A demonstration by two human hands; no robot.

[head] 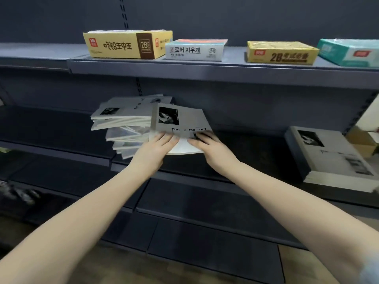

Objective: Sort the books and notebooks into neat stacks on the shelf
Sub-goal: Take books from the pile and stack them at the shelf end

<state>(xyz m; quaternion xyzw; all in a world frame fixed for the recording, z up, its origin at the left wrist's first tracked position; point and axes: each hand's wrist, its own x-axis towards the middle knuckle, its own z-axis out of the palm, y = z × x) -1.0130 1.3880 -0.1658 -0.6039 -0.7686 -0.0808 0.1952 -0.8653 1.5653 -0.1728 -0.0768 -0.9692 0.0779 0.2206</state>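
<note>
A grey notebook with a black photo and the words "Time & Memory" is tilted up off the middle shelf. My left hand and my right hand both grip its near edge. To its left lies a messy, fanned pile of similar notebooks. At the right end of the same shelf sits a neat stack of the same notebooks.
The upper shelf carries two yellow boxes, a white box and a teal box. Dark lower shelves jut out below my arms. A cardboard box stands at far right.
</note>
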